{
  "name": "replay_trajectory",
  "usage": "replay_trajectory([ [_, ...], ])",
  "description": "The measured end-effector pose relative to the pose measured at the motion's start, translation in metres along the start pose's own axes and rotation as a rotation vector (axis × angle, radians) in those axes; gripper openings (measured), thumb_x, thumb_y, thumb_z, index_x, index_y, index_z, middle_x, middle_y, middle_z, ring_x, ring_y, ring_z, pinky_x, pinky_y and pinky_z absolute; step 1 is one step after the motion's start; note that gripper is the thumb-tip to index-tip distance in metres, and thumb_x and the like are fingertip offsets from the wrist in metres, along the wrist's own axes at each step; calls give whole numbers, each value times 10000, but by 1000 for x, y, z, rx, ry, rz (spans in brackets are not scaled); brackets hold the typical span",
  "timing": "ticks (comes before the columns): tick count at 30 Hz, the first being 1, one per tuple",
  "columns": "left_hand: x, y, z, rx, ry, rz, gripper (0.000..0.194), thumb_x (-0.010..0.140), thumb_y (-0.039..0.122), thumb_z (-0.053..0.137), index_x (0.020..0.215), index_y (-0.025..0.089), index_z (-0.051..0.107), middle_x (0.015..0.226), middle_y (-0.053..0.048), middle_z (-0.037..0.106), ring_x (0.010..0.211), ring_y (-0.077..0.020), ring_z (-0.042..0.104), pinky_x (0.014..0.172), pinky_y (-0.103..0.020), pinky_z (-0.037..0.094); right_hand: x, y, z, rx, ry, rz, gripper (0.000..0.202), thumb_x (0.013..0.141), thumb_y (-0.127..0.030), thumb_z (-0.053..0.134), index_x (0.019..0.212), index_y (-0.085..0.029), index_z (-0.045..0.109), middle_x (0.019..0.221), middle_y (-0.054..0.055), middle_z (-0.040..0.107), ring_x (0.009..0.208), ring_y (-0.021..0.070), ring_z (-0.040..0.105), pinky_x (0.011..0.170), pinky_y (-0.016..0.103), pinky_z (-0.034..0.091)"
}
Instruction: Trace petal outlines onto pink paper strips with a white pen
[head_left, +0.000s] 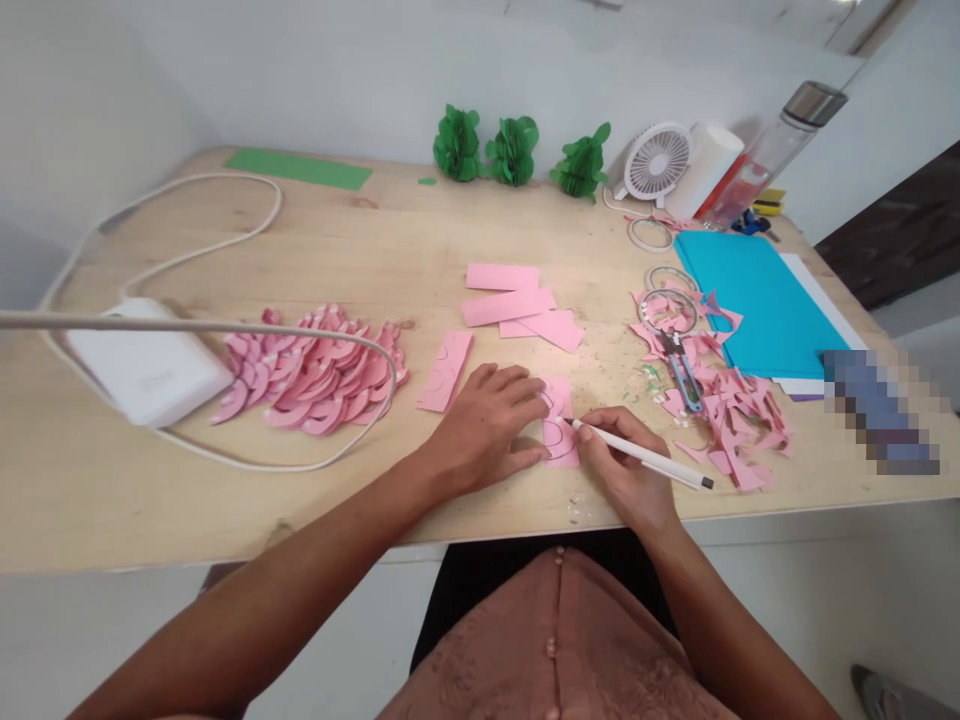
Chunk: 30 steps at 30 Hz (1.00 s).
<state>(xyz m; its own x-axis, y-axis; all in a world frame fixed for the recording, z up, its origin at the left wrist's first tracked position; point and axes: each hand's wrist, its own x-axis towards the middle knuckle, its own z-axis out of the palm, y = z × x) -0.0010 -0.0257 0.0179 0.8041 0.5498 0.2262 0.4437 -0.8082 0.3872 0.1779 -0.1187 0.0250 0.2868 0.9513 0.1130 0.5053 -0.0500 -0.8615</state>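
Note:
A small pink paper strip [559, 450] with curved dark lines lies between my hands near the table's front edge. My left hand [491, 425] rests at its left side, fingers spread, fingertips on the paper's edge. A white pen [649, 457] is held in my right hand [626, 465], its dark tip touching the strip. Left of my left hand lies another pink strip [446, 372] marked with curves. Several unmarked pink strips [510, 305] overlap beyond my hands.
A heap of cut pink petals [322, 370] lies left, by a white box [150, 360] and looping cable. Scissors [682, 375], tape rolls and pink scraps [739, 425] lie right, beside blue sheets [757, 300]. Green paper shapes [512, 152] and a fan [658, 163] stand behind.

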Motion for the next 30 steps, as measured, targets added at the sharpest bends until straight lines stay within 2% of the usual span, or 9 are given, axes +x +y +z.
replay_trajectory([
  [13,0,0,-1,2,-9,0,237,790,348,713,957,203,625,1264,-62,611,1217,-307,480,1006,-458,336,-1,-2,1,-59,-4,-36,94,836,-251,580,793,-198,644,657,-29,635,521,90,510,487,193,389],
  [22,1,0,0,-2,-2,6,217,806,353,690,951,206,625,1241,-58,620,1200,-295,483,1002,-447,328,-2,0,1,-66,14,-21,122,836,-290,580,812,-197,654,629,-30,622,483,90,478,454,201,362],
  [30,1,1,-2,-9,11,13,188,829,355,658,935,202,627,1227,-62,627,1189,-293,493,991,-449,337,-2,-1,1,-32,10,-14,127,844,-295,569,816,-198,645,664,-16,637,529,103,515,489,208,397],
])
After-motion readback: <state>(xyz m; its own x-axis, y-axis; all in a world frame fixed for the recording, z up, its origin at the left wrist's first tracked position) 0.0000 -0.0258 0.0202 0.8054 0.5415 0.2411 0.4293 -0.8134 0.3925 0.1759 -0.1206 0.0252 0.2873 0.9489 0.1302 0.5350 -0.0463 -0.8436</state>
